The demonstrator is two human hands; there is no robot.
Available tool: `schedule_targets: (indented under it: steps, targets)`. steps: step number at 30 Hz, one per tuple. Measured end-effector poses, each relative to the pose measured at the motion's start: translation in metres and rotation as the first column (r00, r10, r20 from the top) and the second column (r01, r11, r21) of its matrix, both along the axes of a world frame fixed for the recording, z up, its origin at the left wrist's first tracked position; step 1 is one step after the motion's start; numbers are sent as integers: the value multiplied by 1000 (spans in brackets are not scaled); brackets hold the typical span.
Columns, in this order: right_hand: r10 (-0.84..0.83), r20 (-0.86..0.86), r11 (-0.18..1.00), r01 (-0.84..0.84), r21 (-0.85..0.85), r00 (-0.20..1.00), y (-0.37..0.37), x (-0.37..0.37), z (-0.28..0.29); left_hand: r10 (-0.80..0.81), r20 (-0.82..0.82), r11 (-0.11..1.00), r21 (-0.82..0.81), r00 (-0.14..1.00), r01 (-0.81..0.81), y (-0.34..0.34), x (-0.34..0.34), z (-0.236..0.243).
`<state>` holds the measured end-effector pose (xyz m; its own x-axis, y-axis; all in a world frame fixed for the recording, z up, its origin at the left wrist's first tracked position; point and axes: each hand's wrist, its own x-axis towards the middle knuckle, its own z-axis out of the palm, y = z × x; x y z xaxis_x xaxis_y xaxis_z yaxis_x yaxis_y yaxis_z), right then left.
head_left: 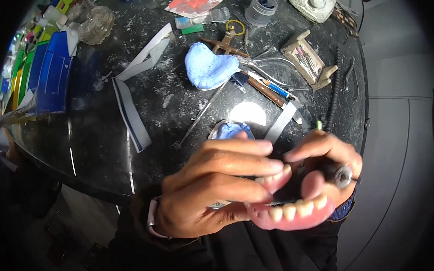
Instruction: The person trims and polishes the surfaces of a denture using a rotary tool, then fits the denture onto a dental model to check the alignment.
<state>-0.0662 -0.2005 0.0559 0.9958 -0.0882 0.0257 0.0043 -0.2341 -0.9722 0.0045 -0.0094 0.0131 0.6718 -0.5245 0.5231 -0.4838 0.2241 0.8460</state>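
Observation:
My left hand grips a pink denture with a row of cream-coloured teeth, held above the near edge of the bench, over my lap. The fingers lie along its left side and cover part of it. My right hand is curled round a dark, tube-shaped handpiece with a round metallic end. Its fingers are close to the denture's right side; whether a tip touches the teeth I cannot tell. Just beyond my left fingers sits a blue dental cast, partly hidden by them.
Across the dusty black bench lie a larger blue cast, a brown-handled knife, a blue pencil, a bur holder and a folded paper strip. A jar and a blue box stand farther off.

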Motion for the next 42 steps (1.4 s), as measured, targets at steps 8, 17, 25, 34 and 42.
schedule_targets:
  steps: [8, 17, 25, 34, 42]
  targets:
    - [292, 105, 905, -239, -352, 951, 5, 6, -19, 87, -96, 975, -197, 992, -105, 4, -5, -4]
    - [323, 128, 846, -225, -483, 938, 18, 11, -23, 63, 37, 987, -147, 997, -57, 14, -2, -12]
    - [302, 194, 820, -151, -552, 933, 18, 2, -23, 127, 154, 977, -193, 980, -96, 2, -3, -10]
    - [328, 336, 787, -58, -615, 883, 18, 7, -27, 74, 191, 983, -181, 979, -40, 4, 3, -9]
    - [320, 371, 753, 4, -658, 872, 14, 3, -29, 77, 199, 983, -176, 977, -42, 2, 1, -7]
